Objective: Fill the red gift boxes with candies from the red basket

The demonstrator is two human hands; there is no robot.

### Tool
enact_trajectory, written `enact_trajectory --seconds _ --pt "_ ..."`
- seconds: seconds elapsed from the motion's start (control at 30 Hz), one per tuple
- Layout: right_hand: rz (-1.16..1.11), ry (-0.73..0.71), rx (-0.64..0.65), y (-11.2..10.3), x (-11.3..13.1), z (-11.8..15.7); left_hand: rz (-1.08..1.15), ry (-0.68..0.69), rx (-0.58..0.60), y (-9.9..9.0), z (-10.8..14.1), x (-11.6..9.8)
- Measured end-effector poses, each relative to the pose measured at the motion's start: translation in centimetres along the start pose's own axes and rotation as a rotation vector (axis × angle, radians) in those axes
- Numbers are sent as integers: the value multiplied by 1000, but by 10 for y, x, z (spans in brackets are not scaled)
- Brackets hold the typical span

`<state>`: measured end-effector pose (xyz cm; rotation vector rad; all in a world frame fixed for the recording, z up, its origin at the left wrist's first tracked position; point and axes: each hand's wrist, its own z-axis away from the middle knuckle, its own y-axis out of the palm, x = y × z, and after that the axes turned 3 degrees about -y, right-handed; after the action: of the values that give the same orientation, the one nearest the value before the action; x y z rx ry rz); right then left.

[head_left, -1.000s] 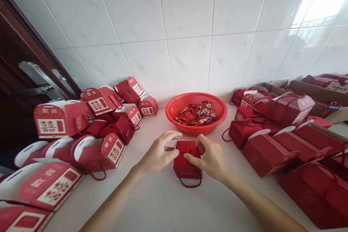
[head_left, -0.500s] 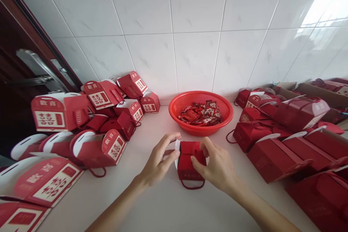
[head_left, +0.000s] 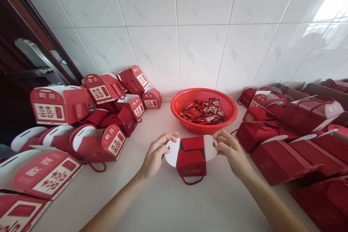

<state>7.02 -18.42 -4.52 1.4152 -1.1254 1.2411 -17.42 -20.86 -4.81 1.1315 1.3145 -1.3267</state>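
A small red gift box point(head_left: 191, 161) stands on the white table in front of me, its rope handle hanging over the near side. Two rounded end flaps are folded outward and show their white insides. My left hand point(head_left: 155, 154) pinches the edge of the left flap point(head_left: 172, 153) between thumb and fingers. On the other side, my right hand point(head_left: 230, 149) grips the right flap point(head_left: 209, 147) by its outer edge, near the hole. Red top panels lie folded inward over the opening, with dark gaps at their sides.
Behind the box, a red plastic basket point(head_left: 178, 116) holds many small red packets point(head_left: 202, 112). Red boxes with white labels point(head_left: 100, 143) are stacked at left, beside a dark door with a metal handle point(head_left: 40, 58). More red boxes point(head_left: 282, 157) crowd the right. A tiled wall point(head_left: 149, 54) stands behind.
The end flaps have been folded outward, and my right hand has moved from the top of the box to its right flap. My left hand has taken hold of the left flap.
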Motion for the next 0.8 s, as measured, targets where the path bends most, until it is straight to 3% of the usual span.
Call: enact_trajectory --seconds 0.13,0.3,0.37,0.5,0.57,0.67,0.8 --pt "52 33 81 -7 -4 -6 52 -79 14 2 -7 6" --pt "196 -27 125 -11 -15 -9 -126 48 58 6 -8 21" --pt "326 -129 80 -10 -20 -8 -243 173 28 8 -6 26" --pt "676 -515 -79 -5 -24 -2 -493 493 -39 8 -2 29" --pt "788 -677 -86 -2 -24 3 -572 603 -50 8 0 29" --pt "906 -806 -58 3 -23 8 -665 676 -50 8 1 27" --pt "1007 -828 -37 5 -23 10 -710 657 2 8 1 26"
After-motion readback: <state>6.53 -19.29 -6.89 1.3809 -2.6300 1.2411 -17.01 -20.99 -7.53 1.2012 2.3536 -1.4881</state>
